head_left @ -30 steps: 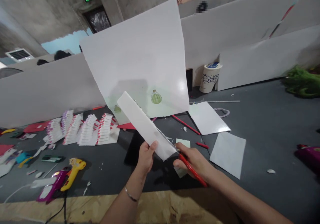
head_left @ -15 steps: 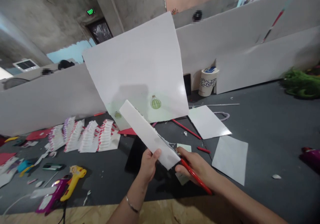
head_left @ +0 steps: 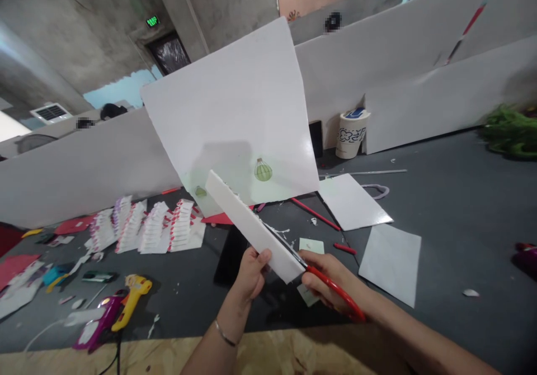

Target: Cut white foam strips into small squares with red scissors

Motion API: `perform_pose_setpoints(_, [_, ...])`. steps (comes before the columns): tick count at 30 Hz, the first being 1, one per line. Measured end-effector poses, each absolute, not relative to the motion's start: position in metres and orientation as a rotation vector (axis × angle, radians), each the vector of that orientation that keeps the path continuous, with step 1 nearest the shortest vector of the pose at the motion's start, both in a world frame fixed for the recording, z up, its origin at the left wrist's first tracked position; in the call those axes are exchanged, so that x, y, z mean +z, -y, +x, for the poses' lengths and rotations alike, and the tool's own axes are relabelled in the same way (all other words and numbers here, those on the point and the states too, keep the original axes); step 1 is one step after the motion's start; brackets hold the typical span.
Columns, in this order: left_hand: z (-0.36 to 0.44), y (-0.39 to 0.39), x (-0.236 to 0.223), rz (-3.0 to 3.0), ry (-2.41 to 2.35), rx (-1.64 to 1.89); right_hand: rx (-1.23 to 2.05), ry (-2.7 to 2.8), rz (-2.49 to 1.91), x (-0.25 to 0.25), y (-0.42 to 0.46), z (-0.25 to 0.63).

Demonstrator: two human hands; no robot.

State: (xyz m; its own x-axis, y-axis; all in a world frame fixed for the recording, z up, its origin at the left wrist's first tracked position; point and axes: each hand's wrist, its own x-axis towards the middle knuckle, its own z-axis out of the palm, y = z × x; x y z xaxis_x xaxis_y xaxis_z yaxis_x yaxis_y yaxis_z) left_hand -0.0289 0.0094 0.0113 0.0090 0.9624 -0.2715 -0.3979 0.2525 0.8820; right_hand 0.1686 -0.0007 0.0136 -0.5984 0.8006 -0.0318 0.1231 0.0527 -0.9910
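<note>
A long white strip of board (head_left: 247,218) slants across the middle of the view, its right edge rough. My left hand (head_left: 253,271) pinches it near the lower end, thumb on its face. My right hand (head_left: 329,280) is wrapped round the handles of red-handled scissors (head_left: 338,288). The scissor blades lie along the strip's right edge; whether they are fully together I cannot tell. Behind the strip stands a big white sheet (head_left: 235,95) with green balloon pictures near its bottom. Small white shreds cling to the strip's edge.
White pieces (head_left: 354,202) lie to the right, near a paper cup (head_left: 351,133). Red sticks (head_left: 314,213) lie between. At left are folded white-and-red paper pieces (head_left: 155,227), a yellow glue gun (head_left: 132,302) and a purple one (head_left: 98,322). A dark tablet-like object (head_left: 229,257) lies under my hands.
The view has shifted slightly. The scissors have turned a little in my right hand, and more of their blades shows along the strip's edge. My left hand keeps its hold.
</note>
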Motion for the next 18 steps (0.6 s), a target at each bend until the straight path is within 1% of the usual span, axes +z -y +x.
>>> perform_pose_setpoints(6, [-0.028,-0.005,0.004,0.829,-1.062,1.102,1.233,1.947,-1.074,0.011,-0.003,0.172])
perform_pose_setpoints(10, [-0.026,-0.003,-0.002,0.889,-1.079,1.069,1.128,2.028,-1.172,0.013,-0.004,0.175])
perform_pose_setpoints(18, [-0.023,-0.002,0.000,0.895,-1.055,1.039,1.079,2.023,-1.211,0.015,-0.002,0.170])
